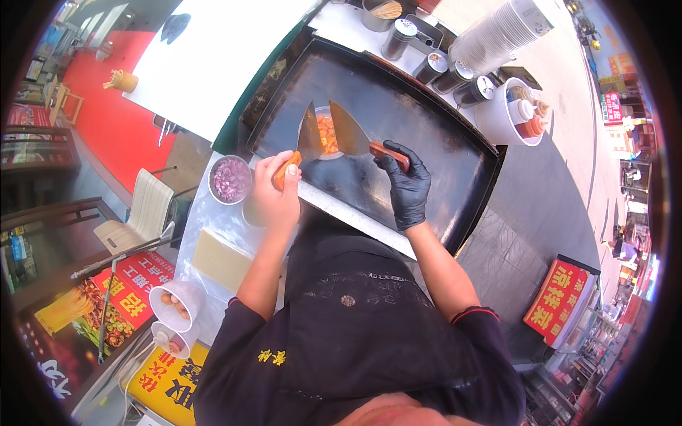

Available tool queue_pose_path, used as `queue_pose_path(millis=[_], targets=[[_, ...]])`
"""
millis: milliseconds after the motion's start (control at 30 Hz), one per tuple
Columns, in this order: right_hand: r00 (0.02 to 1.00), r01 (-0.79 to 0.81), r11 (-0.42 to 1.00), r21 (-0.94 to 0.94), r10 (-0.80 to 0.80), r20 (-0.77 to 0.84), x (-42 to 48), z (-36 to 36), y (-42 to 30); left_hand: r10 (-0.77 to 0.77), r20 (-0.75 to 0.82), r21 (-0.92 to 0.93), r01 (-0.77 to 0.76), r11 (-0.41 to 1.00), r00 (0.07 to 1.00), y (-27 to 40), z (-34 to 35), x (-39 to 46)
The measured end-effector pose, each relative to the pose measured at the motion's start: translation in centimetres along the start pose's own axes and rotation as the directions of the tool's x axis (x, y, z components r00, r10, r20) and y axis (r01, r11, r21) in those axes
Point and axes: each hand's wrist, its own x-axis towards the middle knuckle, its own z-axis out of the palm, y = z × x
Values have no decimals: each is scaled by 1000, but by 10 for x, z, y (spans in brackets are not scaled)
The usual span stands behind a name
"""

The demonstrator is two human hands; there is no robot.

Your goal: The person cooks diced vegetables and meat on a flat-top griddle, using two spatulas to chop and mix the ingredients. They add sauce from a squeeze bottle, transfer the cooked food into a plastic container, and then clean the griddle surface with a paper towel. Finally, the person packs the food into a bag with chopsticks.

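My bare left hand [278, 183] grips the wooden handle of a griddle scraper [310, 133]. A second, wide-bladed scraper [347, 129] has its reddish wooden handle in my right hand [407, 183], which wears a black glove. Between the two blades shows a round bowl [331, 155] of orange-red chopped food [327, 134], partly hidden by them. The bowl appears over the dark flat griddle [426, 138]; whether the blades touch it, I cannot tell. Beside my left hand stands a metal bowl of chopped purple onion [230, 180].
Shakers [399, 39], a stack of paper bowls [495, 37] and a white tub of squeeze bottles [509, 112] line the far right side. On the left counter lie a pale board [221, 259] and a container of eggs [176, 305]. A raised rim [434, 82] borders the griddle.
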Motion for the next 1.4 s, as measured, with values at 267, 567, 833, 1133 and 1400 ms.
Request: queue_pose_path(millis=[267, 567, 833, 1133, 1400], targets=[[999, 39, 996, -84, -36, 36, 12, 27, 0, 181, 81, 56, -186, 981, 980, -28, 2, 10], [1000, 27, 985, -173, -25, 12, 9, 37, 2, 117, 30, -29, -117, 993, 993, -6, -10, 8], [992, 119, 983, -143, -123, -19, 11, 35, -1, 210, 47, 29, -211, 977, 977, -8, -12, 19], [921, -61, 998, -13, 52, -387, -18, -126, 19, -234, 335, -584, 396, 709, 913, -23, 34, -45], [881, -465, 875, 135, 473, -28, -135, -215, 118, -522, 501, -323, 709, 627, 690, -123, 117, -127]])
